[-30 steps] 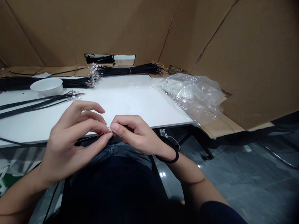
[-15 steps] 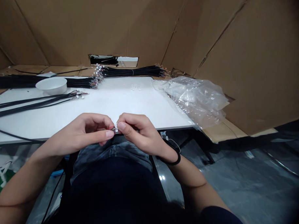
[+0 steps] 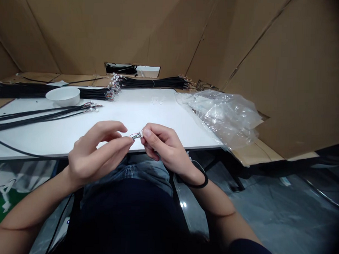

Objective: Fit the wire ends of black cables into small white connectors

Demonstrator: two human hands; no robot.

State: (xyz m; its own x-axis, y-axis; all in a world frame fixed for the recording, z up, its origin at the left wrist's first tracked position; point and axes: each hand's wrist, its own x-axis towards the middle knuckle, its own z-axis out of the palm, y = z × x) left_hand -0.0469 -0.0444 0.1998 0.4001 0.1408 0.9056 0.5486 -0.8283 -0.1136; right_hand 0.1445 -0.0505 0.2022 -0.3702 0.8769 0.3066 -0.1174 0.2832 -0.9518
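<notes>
The right hand [image 3: 164, 145] is pinching a white connector [image 3: 140, 134] between thumb and forefinger, its other fingers curling beneath. The left hand [image 3: 93, 154] is facing it with the upper fingers standing partly open; its lowest fingertip is meeting the thin colored wires [image 3: 135, 135], but whether it is gripping them cannot be told. The connector is sitting between the hands, above the near edge of the desk [image 3: 169, 121]. The tip grip is probably leaving the wire side exposed to view.

A black cable [image 3: 21, 150] is running along the desk edge toward the left hand (its join to the wires is hidden).

Beyond the left hand, loose cables [image 3: 42, 117] are lying with their connector ends pointing inward, presumably for easy pickup. A white bowl [image 3: 62, 99] is standing just behind them, near a black bundle [image 3: 26, 91]. Straight beyond the hands, a tied bundle [image 3: 160, 83] is resting at the far edge; the tie is likely keeping its cables together. Beyond the right hand, a clear plastic bag [image 3: 222, 114] is overhanging the desk's side.
</notes>
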